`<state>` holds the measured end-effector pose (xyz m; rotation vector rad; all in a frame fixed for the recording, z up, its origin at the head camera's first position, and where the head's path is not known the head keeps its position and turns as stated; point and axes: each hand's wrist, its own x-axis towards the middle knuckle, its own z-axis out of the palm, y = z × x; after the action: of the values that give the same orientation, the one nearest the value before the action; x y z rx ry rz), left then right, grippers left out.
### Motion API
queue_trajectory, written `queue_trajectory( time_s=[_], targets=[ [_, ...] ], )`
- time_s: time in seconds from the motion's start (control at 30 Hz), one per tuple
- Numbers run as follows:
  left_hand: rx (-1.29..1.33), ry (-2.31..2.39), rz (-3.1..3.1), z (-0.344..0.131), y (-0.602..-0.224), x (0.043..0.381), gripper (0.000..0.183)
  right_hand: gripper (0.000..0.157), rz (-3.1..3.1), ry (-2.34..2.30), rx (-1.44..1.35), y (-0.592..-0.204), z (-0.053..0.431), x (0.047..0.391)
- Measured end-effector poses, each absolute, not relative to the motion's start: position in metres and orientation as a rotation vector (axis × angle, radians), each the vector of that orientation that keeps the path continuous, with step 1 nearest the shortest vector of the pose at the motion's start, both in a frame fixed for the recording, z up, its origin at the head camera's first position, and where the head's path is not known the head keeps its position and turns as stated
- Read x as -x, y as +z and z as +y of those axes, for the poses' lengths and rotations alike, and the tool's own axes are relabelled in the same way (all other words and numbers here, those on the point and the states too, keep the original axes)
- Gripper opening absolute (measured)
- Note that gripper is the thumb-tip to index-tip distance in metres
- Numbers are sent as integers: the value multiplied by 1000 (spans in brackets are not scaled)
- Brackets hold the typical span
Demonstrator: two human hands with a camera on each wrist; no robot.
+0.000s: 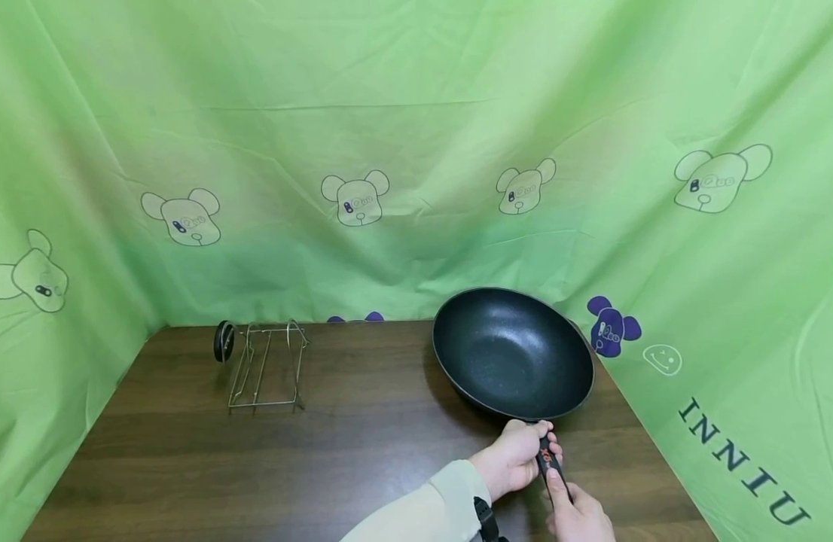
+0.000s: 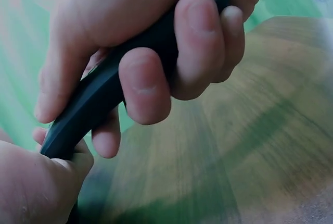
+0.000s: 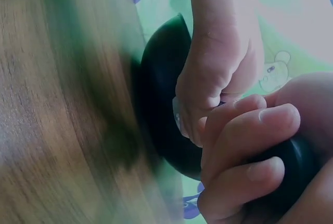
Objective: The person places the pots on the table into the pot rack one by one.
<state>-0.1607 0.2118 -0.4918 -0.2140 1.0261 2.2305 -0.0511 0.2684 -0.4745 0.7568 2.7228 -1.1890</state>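
You seem to be at the steadying step: your left hand (image 1: 521, 455) grasps the handle (image 1: 547, 457) close to the black pan (image 1: 511, 357), your right hand (image 1: 579, 516) its near end, fingers curled round. The pan is over the table's (image 1: 362, 429) far right. The next move likely calls for both grips staying firm. The handle's red lettering is illegible; the green cloth (image 1: 416, 68) reads "INNIU" at right.

The head view looks forward and down; both wrist views, close up, share the pan handle (image 2: 96, 98).
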Motion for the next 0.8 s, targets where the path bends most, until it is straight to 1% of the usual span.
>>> queue_trajectory(
  time_s=[0.3,0.43,0.6,0.8],
  targets=[
    [207,2169,1042,210,-496,158,17,61,2511,-1532,-779,-479,269,48],
    [178,2141,1001,208,-495,159,19,62,2401,-1673,-774,-482,268,47],
    [149,2148,962,206,-495,160,21,64,2374,-1722,-775,-482,267,48],
    [136,2157,985,204,-496,159,21,66,2440,-1643,-808,-484,262,48]
  ],
)
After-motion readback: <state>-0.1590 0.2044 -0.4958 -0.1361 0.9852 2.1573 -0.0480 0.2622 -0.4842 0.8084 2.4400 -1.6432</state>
